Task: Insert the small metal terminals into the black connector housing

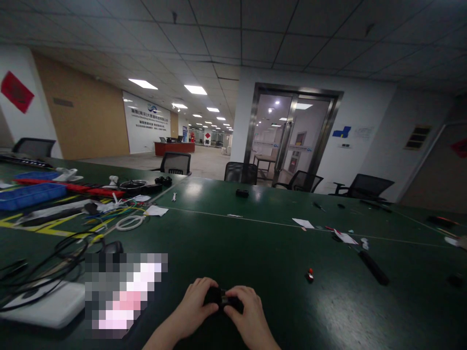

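Close to the near edge of the green table (219,243), my left hand (197,304) and my right hand (248,308) are curled round a small black object (223,297). My left fingers wrap its left end, and my right fingers and thumb grip its right end. Most of it is covered by my fingers, so I cannot make out its kind. Right of my hands lies a small red and silver piece (310,275). To the left, a blurred-out patch (131,294) covers something bright.
A white box-like device (54,304) and tangled black cables (62,262) lie at left, with blue trays (32,196) beyond. Farther back sits another small black object (242,193). At right are a long black item (374,267) and paper scraps (302,223). Chairs (241,172) line the far side.
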### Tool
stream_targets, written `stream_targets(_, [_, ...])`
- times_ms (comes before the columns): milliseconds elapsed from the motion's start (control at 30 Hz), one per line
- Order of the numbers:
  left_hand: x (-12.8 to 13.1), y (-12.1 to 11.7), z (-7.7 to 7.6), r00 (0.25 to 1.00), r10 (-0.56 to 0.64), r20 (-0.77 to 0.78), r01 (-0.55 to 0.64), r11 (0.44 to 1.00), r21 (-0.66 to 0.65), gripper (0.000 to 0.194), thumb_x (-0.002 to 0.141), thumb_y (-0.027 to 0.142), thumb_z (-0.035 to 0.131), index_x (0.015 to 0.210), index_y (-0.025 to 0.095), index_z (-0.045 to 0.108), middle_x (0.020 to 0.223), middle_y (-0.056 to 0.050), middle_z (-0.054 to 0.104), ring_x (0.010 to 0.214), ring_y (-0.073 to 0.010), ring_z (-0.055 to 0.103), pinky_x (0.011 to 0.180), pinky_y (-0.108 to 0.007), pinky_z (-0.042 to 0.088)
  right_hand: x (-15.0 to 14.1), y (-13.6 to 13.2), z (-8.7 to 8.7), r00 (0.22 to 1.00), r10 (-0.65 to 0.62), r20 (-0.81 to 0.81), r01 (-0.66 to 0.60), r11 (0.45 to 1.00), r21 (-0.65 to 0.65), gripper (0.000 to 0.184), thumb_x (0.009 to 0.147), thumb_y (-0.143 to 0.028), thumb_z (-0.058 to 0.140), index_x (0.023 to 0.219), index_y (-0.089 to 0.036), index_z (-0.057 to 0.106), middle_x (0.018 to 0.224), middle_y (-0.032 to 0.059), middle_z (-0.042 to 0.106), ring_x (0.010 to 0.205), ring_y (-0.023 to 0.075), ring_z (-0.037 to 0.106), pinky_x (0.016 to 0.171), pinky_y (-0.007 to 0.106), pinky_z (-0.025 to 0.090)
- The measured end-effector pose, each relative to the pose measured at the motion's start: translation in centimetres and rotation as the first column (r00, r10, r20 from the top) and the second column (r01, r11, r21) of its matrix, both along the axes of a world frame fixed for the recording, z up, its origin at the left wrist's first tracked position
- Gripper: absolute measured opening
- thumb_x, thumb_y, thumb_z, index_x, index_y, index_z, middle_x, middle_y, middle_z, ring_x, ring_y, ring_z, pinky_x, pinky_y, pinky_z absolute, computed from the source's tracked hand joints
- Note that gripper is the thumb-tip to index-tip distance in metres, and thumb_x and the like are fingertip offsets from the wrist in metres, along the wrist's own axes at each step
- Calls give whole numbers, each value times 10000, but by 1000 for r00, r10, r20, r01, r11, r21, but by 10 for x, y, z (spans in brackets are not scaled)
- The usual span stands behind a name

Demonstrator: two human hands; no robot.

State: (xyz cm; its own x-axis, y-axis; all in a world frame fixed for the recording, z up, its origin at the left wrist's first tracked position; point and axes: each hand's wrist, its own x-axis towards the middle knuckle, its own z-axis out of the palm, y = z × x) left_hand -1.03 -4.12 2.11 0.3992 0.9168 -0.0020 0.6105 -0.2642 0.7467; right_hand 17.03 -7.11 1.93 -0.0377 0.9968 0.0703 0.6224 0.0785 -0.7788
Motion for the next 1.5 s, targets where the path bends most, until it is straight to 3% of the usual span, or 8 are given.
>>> stream_targets(167, [0,4,-9,973,-10,230,31,996,-85,350,730,187,520,1078,211,491,1075,-45,563,1043,-213,479,912,-336,345,0,0,4,995,5,-97,-9,999,-33,223,688,-260,572,894,-324,631,1054,-9,572,1031,227,498,871,358,355])
stream_targets(300, [-1,7,-13,929,-3,369,72,982,-174,461,731,170,535,1178,188,428,1172,-68,530,1103,-203,466,964,-327,327,-1,3,3,990,26,-139,-28,1000,-10,220,695,-242,561,895,-304,628,1037,0,571,1011,225,511,851,345,371])
stream_targets(467, [-1,7,-9,929,-9,369,86,978,-191,455,714,169,568,1154,177,453,1169,-75,540,1107,-216,472,975,-345,324,0,4,-1,984,35,-173,-32,999,19,216,694,-247,566,897,-293,627,1033,3,572,1007,224,518,857,338,378])
stream_targets(700, [6,4,-8,876,-22,482,124,976,-181,370,728,132,528,1086,191,456,1098,-56,564,1079,-205,502,937,-334,357,1,7,-2,975,50,-218,-45,999,28,212,696,-256,565,900,-246,624,1056,22,559,1027,220,511,894,326,372])
stream_targets(933, [7,2,-5,849,-46,526,187,958,-219,364,753,180,539,1100,192,433,1086,-57,569,1053,-209,517,889,-326,380,2,3,7,973,38,-227,-49,998,-42,194,717,-264,550,896,-252,622,1106,15,522,1064,207,490,902,326,370])
stream_targets(1133, [6,2,-2,879,-70,472,190,959,-212,346,759,212,546,1086,184,437,1031,-50,575,980,-200,535,842,-310,390,3,4,8,961,-17,-277,15,1000,-6,201,713,-291,563,894,-236,632,1116,30,534,1088,226,475,925,349,356])
stream_targets(1333, [5,0,0,875,-77,477,207,952,-227,341,784,214,509,1112,196,419,1031,-39,574,968,-194,536,838,-315,390,7,8,3,894,-97,-438,105,994,-6,261,712,-348,582,941,-230,628,1010,34,618,1007,243,533,880,376,399])
stream_targets(1500, [5,-1,2,880,-91,466,220,948,-230,336,789,208,494,1114,193,407,1034,-41,574,963,-191,532,831,-305,383,11,11,4,786,-128,-606,125,991,-47,324,683,-401,618,933,-195,629,932,41,653,937,235,579,832,354,437])
